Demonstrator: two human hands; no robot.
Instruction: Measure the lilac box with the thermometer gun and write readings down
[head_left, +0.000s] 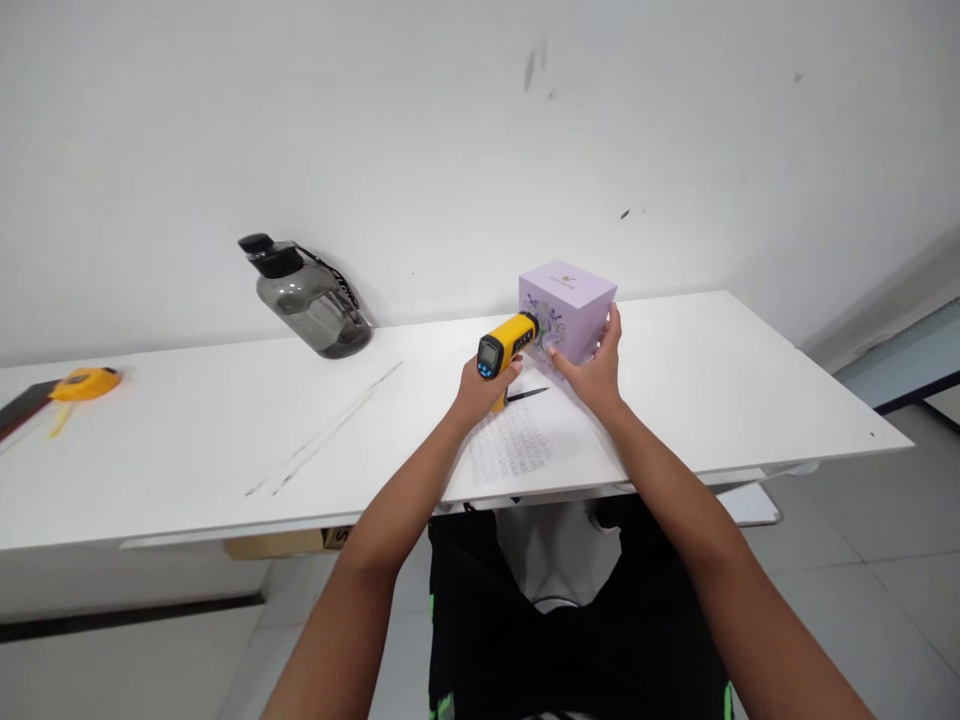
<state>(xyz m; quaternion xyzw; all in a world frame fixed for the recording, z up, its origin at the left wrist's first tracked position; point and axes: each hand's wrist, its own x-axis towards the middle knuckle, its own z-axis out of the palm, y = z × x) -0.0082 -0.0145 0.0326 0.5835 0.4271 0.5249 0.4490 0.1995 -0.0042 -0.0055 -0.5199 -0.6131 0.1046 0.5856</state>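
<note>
My left hand (480, 390) is wrapped round the grip of a yellow and black infrared thermometer (510, 338). Its small screen faces me, and its front end is close against a lilac box (568, 285) with a printed flower pattern; whether they touch I cannot tell. Around the box's right side and front curls my right hand (596, 372), thumb on the near face and fingers on the side. Beneath the hands lies a sheet of paper (512, 450) with handwriting, and a black pen (529, 394) rests at its top, partly hidden by the left hand.
A grey see-through water bottle (315, 305) with a black cap stands near the wall, left of the hands. On the far left of the white table (195, 430) is a yellow and black tool (86, 383), blurred. The table's front edge runs just above my lap.
</note>
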